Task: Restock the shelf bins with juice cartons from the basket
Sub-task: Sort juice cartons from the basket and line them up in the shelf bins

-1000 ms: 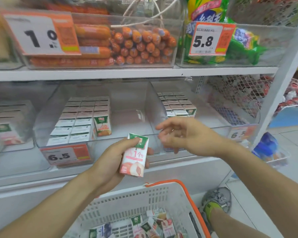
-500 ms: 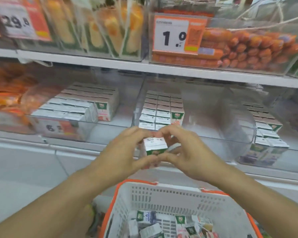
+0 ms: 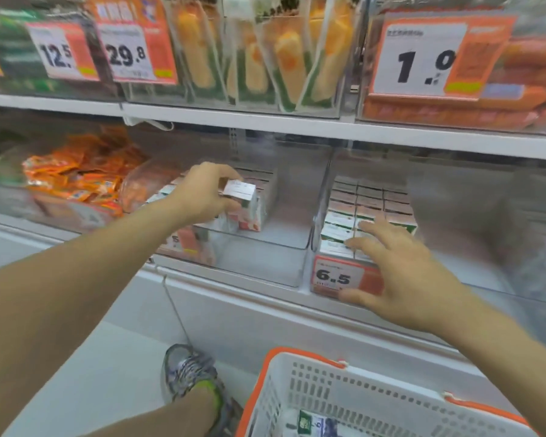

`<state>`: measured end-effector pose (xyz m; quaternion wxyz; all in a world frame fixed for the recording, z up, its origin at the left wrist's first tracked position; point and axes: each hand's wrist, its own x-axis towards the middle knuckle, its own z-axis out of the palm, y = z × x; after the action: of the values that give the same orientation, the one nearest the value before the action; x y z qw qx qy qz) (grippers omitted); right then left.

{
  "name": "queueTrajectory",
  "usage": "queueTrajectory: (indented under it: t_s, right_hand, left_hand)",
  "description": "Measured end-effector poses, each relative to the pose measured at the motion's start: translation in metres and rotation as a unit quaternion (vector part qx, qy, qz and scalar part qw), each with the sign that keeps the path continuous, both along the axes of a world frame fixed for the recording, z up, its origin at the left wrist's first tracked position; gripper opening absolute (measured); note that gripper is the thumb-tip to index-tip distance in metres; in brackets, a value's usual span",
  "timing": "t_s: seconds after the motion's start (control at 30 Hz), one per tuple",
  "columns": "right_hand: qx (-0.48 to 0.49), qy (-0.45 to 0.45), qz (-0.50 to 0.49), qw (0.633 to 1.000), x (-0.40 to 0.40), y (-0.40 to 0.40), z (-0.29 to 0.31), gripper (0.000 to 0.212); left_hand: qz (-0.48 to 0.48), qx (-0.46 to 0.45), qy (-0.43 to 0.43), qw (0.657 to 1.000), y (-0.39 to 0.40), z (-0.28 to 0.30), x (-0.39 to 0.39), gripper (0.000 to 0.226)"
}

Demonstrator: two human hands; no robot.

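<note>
The left hand grips a juice carton by its sides, fingers closed round it, and holds it over the cartons already standing in the left clear bin on the lower shelf; the carton's top is white with a grey band, its print too blurred to read. The right hand is spread wide and holds nothing — its fingertips lie at the near edge of the carton rows in the right bin, its thumb just below an orange and white price tag that reads 6.5. A second tag on the left bin's front is mostly hidden behind the left wrist; only a 5 shows. To the far left on the same shelf lie orange snack packets with unreadable print. On the upper shelf, tags read 12.5, 29.8 and 1.0; clear pouches of yellow corn stand between the last two, and orange sausages fill the bin behind the 1.0 tag. Near the bottom right sits the white basket with an orange rim — one carton with a green label shows inside it, its writing illegible. A grey shoe with a lime tongue stands on the floor just left of the basket.
</note>
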<state>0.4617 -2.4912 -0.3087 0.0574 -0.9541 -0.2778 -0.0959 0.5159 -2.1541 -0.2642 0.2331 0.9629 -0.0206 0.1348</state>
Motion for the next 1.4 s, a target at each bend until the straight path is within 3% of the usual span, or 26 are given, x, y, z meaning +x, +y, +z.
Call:
queueTrajectory:
  t_s: [0.2,0.37,0.43,0.5,0.57,0.67,0.73,0.83,0.9,1.03,1.1,1.17,1.27,1.4]
  right_hand:
    - [0.032,-0.037,0.019,0.999,0.013,0.002,-0.005,0.056]
    - [0.040,-0.058,0.033,0.997,0.009,-0.003,-0.014,0.053]
    - [0.052,-0.081,0.041,0.995,0.001,-0.011,-0.014,0.048]
    - [0.114,-0.138,0.062,0.982,-0.017,-0.020,-0.014,0.030]
    - [0.176,-0.163,0.082,0.967,-0.040,-0.026,-0.016,0.014]
    - [0.208,-0.064,0.068,0.974,-0.068,-0.029,-0.034,0.015]
    - [0.182,0.053,0.065,0.980,-0.081,-0.031,-0.059,0.013]
    - [0.101,0.235,0.021,0.967,-0.098,-0.043,-0.108,0.007]
    - [0.069,0.319,-0.026,0.945,-0.110,-0.055,-0.142,0.007]
    - [0.009,0.403,-0.056,0.913,-0.132,-0.071,-0.204,0.012]
    - [0.009,0.424,-0.066,0.903,-0.135,-0.072,-0.231,0.013]
    - [0.020,0.441,-0.074,0.894,-0.134,-0.066,-0.260,0.015]
    - [0.057,0.430,-0.094,0.896,-0.126,-0.049,-0.299,0.024]
    - [0.062,0.435,-0.110,0.891,-0.110,-0.025,-0.337,0.051]
  left_hand:
    - [0.023,0.171,0.028,0.985,-0.003,-0.023,0.031,0.048]
    - [0.067,0.225,0.015,0.972,-0.006,-0.027,0.028,0.048]
    - [0.054,0.189,-0.071,0.978,-0.015,-0.026,0.009,0.038]
    - [0.003,0.110,-0.198,0.974,-0.035,-0.029,-0.029,0.020]
    - [-0.083,0.042,-0.230,0.969,-0.065,-0.041,-0.075,0.011]
    - [-0.189,-0.016,-0.043,0.981,-0.108,-0.082,-0.128,0.012]
    - [-0.226,0.014,0.116,0.967,-0.125,-0.123,-0.146,0.017]
    - [-0.219,0.031,0.285,0.933,-0.142,-0.189,-0.164,0.026]
    - [-0.192,0.016,0.347,0.918,-0.149,-0.226,-0.173,0.034]
    - [-0.165,0.068,0.404,0.897,-0.155,-0.287,-0.183,0.059]
    - [-0.156,0.116,0.402,0.895,-0.153,-0.311,-0.181,0.070]
    - [-0.141,0.111,0.412,0.894,-0.150,-0.329,-0.174,0.077]
    - [-0.132,0.067,0.439,0.886,-0.149,-0.349,-0.164,0.073]
    - [-0.124,0.081,0.417,0.897,-0.152,-0.355,-0.150,0.054]
